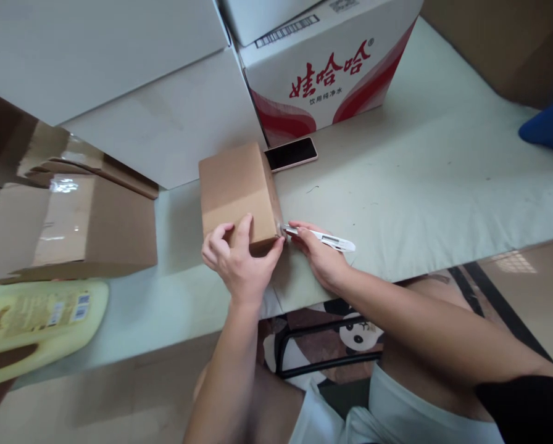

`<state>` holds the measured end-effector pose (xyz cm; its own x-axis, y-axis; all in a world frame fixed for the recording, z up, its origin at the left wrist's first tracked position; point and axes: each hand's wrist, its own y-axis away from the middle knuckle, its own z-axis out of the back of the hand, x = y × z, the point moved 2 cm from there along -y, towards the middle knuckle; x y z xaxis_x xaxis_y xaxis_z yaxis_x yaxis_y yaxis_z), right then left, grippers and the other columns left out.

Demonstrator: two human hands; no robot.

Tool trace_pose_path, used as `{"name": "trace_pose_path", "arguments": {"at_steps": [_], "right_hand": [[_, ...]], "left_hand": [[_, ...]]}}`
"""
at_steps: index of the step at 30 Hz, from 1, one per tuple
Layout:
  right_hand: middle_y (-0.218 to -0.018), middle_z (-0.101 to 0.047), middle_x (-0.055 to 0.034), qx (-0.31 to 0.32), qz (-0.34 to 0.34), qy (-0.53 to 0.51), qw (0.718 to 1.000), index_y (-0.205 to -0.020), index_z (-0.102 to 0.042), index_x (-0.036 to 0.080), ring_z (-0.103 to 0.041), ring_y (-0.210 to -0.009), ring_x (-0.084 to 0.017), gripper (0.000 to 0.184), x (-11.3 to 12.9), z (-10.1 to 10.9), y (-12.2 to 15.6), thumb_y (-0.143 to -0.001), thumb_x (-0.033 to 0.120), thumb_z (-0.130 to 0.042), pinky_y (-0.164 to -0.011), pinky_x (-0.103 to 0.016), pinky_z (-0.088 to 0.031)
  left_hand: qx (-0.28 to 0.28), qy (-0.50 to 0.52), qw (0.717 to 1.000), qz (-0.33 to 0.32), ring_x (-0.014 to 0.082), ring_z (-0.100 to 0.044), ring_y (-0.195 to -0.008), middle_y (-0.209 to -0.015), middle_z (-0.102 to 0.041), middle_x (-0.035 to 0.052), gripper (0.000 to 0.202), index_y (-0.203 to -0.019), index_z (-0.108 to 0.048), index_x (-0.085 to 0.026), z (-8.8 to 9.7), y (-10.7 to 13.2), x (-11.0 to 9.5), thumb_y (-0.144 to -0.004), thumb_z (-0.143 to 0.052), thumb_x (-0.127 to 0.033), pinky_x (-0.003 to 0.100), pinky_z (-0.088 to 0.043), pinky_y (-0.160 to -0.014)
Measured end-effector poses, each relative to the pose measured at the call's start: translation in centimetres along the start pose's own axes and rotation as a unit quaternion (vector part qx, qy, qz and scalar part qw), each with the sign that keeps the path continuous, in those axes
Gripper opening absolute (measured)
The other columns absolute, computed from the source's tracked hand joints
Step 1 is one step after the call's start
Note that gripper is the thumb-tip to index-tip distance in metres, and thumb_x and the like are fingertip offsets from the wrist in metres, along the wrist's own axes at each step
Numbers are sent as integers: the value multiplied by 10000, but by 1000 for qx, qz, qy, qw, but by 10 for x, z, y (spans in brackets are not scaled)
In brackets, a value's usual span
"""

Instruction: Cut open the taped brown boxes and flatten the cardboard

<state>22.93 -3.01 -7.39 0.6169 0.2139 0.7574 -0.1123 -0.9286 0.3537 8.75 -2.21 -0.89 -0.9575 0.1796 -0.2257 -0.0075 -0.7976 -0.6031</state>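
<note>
A small brown cardboard box [234, 185] lies on the pale table [419, 185] near its front edge. My left hand [239, 259] grips the box's near end, fingers curled over the top and thumb on the right corner. My right hand [320, 256] is closed round a white utility knife [325, 238], whose tip touches the box's lower right corner.
A phone [291, 153] lies face up behind the box. A white carton with red print [327, 68] and large white boxes [119, 61] stand at the back. An open brown carton [73, 222] and a yellow bottle [31, 320] lie left. A blue object [549, 126] sits far right.
</note>
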Motion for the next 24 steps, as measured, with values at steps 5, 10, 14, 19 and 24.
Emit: {"name": "trace_pose_path", "arguments": {"at_steps": [5, 10, 14, 19, 24], "right_hand": [[-970, -787, -11, -24, -7, -1, 1000, -924, -785, 253, -701, -990, -190, 263, 13, 10, 5, -732, 433, -797, -1091, -404, -466], [-975, -786, -18, -30, -20, -6, 999, -912, -784, 254, -704, -1005, -201, 261, 12, 11, 11, -720, 430, -806, -1086, -415, -475], [-963, -784, -20, -37, -23, -2, 999, -881, -780, 247, -703, -999, -209, 264, 9, 12, 15, -705, 440, -816, -1076, -416, -481], [-954, -781, -21, -38, -27, -16, 999, -857, -769, 247, -701, -952, -203, 297, 11, 6, 17, -671, 468, -836, -1055, -420, -492], [-952, -751, -34, -17, 18, 29, 999, -847, -745, 251, -692, -954, -226, 261, 20, 3, 8, -764, 498, -731, -951, -421, -525]], "left_hand": [[30, 6, 999, 34, 359, -464, -1180, -1183, -528, 159, 582, -1186, -739, -213, 2, -1, -2, -713, -769, -552, 506, -336, -1077], [35, 15, 999, 33, 361, -475, -1207, -1205, -542, 158, 596, -1203, -728, -217, 0, -2, 1, -710, -778, -547, 507, -339, -1090], [32, 31, 999, 20, 357, -490, -1245, -1257, -553, 162, 586, -1235, -711, -210, -3, -2, 5, -731, -776, -503, 495, -352, -1094], [44, 36, 998, 15, 363, -489, -1262, -1278, -557, 168, 597, -1239, -700, -213, -3, 0, 7, -734, -773, -522, 510, -344, -1096], [33, 38, 997, 57, 374, -470, -1274, -1292, -535, 171, 691, -1238, -674, -205, -1, -1, 13, -673, -795, -584, 519, -320, -1118]]}}
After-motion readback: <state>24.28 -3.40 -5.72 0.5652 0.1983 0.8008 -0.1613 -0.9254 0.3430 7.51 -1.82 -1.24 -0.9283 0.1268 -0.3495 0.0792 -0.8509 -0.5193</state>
